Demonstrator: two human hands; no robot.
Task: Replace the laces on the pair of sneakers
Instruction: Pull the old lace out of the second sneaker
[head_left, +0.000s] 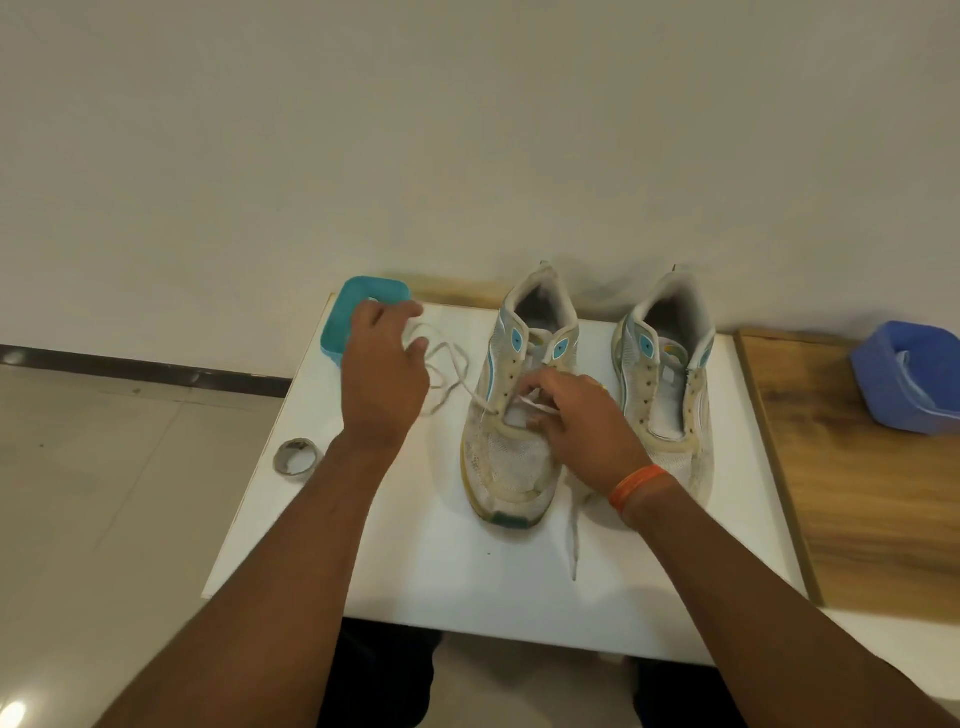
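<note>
Lace drawn through the left worn white-and-teal mesh sneaker (511, 415)

The right hand (576, 415) pinched the thin white lace (452, 374) at the eyelets; the left hand (384, 369) held its looped slack (fingers curled), just before a teal plastic tray (358, 299).

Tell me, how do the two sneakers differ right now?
The left sneaker has a white lace running through its lowest eyelets; the right sneaker shows bare eyelets. The right hand works on the left sneaker; nothing touches the right sneaker. Both stand upright, toes toward the person.
</note>
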